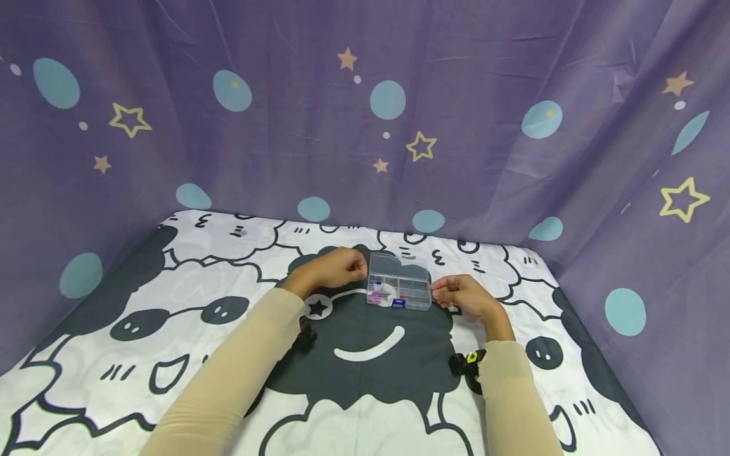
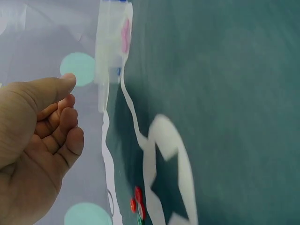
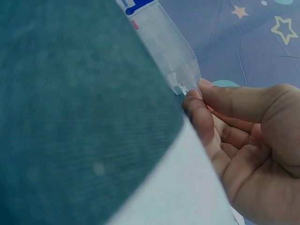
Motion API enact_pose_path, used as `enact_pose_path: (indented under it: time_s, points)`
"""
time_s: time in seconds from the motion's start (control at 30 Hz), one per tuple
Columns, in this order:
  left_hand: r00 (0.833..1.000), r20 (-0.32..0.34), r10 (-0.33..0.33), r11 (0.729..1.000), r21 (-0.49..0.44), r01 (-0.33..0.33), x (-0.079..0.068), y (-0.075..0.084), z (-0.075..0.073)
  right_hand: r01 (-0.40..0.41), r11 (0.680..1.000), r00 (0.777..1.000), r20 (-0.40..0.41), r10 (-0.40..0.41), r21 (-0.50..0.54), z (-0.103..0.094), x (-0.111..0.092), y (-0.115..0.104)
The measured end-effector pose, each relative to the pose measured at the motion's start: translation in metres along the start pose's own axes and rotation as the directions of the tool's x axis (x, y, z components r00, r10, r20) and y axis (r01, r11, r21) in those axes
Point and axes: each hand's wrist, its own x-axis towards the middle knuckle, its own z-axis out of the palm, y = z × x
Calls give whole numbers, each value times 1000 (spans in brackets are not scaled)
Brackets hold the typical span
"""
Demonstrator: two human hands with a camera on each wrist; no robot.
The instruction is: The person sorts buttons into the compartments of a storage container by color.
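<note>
A clear plastic compartment box lies on the dark part of the patterned cloth, its see-through lid raised at the back. Small pink pieces show in its left side, and a blue-and-white label is on its front edge. My right hand pinches the box's right end between thumb and fingertips, as the right wrist view shows. Beside the lid's left edge is my left hand, its fingers loosely curled and nothing between them. In the left wrist view a gap separates its thumb from the box.
Small red round pieces with a bit of green lie on the cloth left of the box, mostly behind the left forearm in the head view. Purple curtains with stars and dots stand at the back and sides. Both wrists carry black straps.
</note>
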Motion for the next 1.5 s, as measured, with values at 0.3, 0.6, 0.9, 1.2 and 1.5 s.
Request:
enact_pose_path:
  time_s: [0.3,0.6,0.9,1.2,1.5]
  points:
    - [999,-31,-34,999,40,35,-15,-22,-10,-6,1000,1000,11,6,-5,-1,1,1]
    - [993,-34,-109,994,29,110,-29,-45,-24,-2,1000,1000,15,2,-10,0,2,1]
    - [982,3,-190,980,64,190,-43,-63,-32,-2,1000,1000,7,2,-10,-1,1,4]
    - [991,26,-133,991,19,133,-48,-66,-31,4,1000,1000,10,-4,-2,-3,2,6]
    - [983,44,-177,981,87,173,-48,-64,-31,-13,1000,1000,12,13,23,-1,1,1]
